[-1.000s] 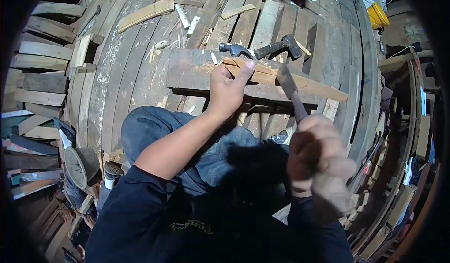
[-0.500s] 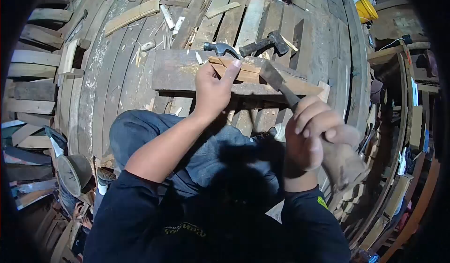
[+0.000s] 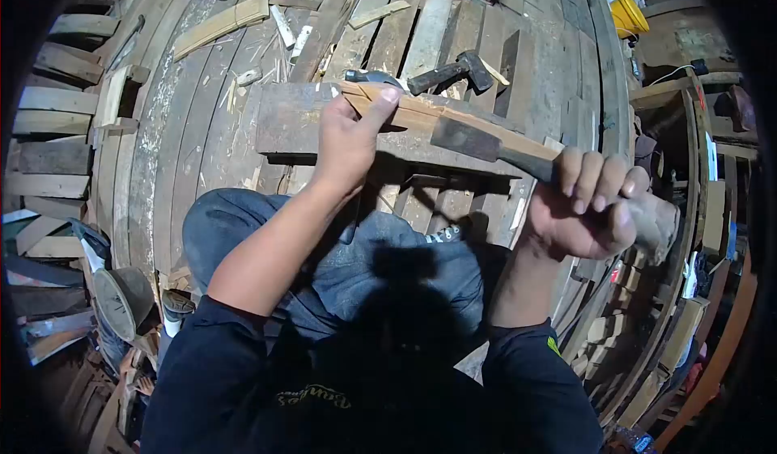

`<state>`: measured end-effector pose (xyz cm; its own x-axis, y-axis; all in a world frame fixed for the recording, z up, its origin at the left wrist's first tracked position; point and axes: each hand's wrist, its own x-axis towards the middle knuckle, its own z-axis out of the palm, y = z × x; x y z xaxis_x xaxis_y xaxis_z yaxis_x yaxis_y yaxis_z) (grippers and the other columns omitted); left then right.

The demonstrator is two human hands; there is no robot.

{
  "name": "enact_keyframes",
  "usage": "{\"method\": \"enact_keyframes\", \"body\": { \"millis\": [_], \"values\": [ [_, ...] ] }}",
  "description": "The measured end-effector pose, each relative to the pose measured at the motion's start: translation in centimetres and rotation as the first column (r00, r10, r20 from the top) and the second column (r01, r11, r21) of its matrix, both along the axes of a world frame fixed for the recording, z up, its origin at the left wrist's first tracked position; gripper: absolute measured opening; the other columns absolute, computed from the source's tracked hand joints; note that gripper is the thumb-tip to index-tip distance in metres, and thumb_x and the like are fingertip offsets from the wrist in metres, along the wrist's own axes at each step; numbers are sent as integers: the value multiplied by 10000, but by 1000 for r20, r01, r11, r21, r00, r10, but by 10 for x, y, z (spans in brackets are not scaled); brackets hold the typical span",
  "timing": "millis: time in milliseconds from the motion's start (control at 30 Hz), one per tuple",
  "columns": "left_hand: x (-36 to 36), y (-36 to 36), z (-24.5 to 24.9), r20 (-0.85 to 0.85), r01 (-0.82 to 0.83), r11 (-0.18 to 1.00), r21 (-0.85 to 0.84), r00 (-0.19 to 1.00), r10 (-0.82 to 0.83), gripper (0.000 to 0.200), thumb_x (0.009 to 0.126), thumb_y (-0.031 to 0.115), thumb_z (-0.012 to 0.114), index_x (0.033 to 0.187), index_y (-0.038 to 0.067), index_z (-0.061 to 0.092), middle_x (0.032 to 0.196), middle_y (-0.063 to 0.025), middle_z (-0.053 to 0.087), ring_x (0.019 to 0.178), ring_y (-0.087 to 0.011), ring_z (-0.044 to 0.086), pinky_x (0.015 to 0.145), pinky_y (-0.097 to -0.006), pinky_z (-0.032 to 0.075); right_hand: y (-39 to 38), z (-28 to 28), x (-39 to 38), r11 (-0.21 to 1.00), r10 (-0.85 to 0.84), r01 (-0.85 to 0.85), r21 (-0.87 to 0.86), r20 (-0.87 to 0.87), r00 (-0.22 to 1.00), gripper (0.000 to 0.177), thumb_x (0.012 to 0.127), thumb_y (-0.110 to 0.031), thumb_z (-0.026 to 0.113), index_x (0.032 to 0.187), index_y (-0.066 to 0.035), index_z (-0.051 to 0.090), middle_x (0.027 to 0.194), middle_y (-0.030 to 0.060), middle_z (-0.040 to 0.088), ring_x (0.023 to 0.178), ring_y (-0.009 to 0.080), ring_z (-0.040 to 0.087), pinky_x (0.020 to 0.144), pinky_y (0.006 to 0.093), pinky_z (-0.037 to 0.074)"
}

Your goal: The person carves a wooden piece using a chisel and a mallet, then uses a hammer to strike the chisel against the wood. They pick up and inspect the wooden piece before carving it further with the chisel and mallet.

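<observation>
A long thin strip of light wood (image 3: 421, 116) lies along a thick plank (image 3: 283, 122) in front of me. My left hand (image 3: 348, 138) pinches the strip near its left end, thumb on top. My right hand (image 3: 595, 199) is wrapped round the handle of a broad chisel (image 3: 467, 140). The chisel's flat blade points left and lies over the strip or just in front of it; whether they touch is unclear. Behind the plank are a claw hammer (image 3: 371, 77), partly hidden by the strip, and a heavy dark-headed hammer (image 3: 453, 74).
Loose boards (image 3: 222, 27) and wood shavings lie on the slatted floor beyond the plank. A yellow bucket (image 3: 629, 15) stands at the upper right. Wooden framing (image 3: 696, 171) runs down the right side. At lower left are a grey hat (image 3: 123, 302) and part of another person (image 3: 144, 385).
My right hand has moved right and slightly up, and the chisel has swung from a steep slant to nearly level. The strip's left end has shifted left and up with my left hand.
</observation>
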<state>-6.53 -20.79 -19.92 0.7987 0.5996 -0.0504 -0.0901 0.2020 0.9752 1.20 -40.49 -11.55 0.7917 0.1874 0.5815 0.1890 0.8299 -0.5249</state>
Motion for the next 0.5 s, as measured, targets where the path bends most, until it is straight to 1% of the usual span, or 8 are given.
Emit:
{"method": "enact_keyframes", "body": {
  "millis": [67,233,300,333,367,433,467,500],
  "values": [
    [3,4,2,22,12,984,-180,1000,-8,209,898,184,645,974,-11,642,891,-62,667,796,-107,612,758,-266,490,-9,2,12,998,34,-32,62,-39,999,159,792,-149,558,921,-93,484,650,-19,431,497,88,400,520,261,319],
    [3,7,9,-105,-68,985,-161,993,52,209,903,194,637,951,-9,631,867,-75,658,751,-123,634,650,-267,545,-31,9,30,981,185,-188,50,58,981,194,782,-153,588,923,-101,465,649,-20,457,473,82,408,509,245,335],
    [4,10,5,-163,-112,987,-113,982,93,261,900,218,640,1002,-18,597,909,-97,648,782,-150,647,666,-288,562,-30,8,37,872,489,-486,-60,98,867,233,769,-147,611,929,-99,449,635,-19,476,430,81,415,439,235,328],
    [4,10,3,-117,-123,987,-103,987,111,249,903,205,633,1004,-19,596,902,-98,645,778,-153,647,671,-288,567,-21,2,38,838,544,-531,-123,125,830,270,761,-142,628,946,-96,437,612,-9,476,396,82,410,392,226,326],
    [5,11,2,-116,-124,987,-97,987,113,249,903,205,633,1004,-19,596,902,-98,645,778,-153,647,671,-288,567,-22,-13,38,798,587,-561,-220,71,807,292,754,-105,638,960,-95,432,608,-9,459,416,91,414,427,223,366],
    [6,12,4,-95,-196,966,-169,979,182,234,911,193,619,1000,-22,596,896,-97,642,775,-156,646,670,-291,568,2,-29,9,841,269,-261,-474,-51,962,381,664,-112,730,947,-63,480,674,49,504,548,155,512,515,278,449],
    [7,15,1,-78,-219,949,-225,975,207,220,920,195,607,981,-16,589,889,-95,641,771,-162,646,668,-299,565,-12,-65,21,480,249,241,-843,395,884,377,603,-128,752,914,-48,557,760,66,582,642,196,588,589,303,490],
    [8,16,3,-75,-219,950,-221,975,207,220,920,195,607,981,-16,589,889,-95,641,771,-162,646,668,-299,565,16,-41,20,594,407,-4,-804,296,864,336,589,-109,735,897,-53,613,828,67,629,710,239,627,665,320,509]
  ]
}}
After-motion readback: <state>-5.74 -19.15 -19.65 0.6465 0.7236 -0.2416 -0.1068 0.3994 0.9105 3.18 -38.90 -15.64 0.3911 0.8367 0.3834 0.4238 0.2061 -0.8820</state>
